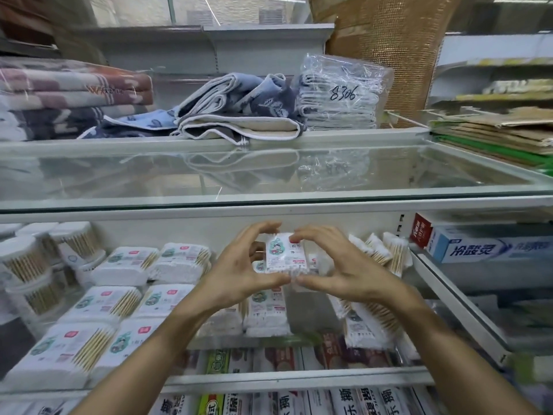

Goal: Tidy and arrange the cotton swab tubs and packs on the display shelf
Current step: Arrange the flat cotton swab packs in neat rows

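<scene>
A small white cotton swab pack (285,254) with a cartoon label stands upright above the glass display shelf (299,377), held between both hands. My left hand (239,271) pinches its left side, thumb under its lower edge and fingers curled over its top. My right hand (341,268) grips the right side the same way. Flat swab packs (116,301) lie in rows on the left half of the shelf. More packs (369,323) lie tilted under my right wrist. Round clear swab tubs (27,265) are stacked at the far left. Several packs (389,253) lean upright at the back right.
A glass shelf (269,175) hangs close above the hands, with folded towels (239,115) and a plastic bag marked 8306 (341,94) behind it. Toothpaste boxes (490,247) sit on the neighbouring shelf to the right, and boxed goods (299,360) fill the shelf below.
</scene>
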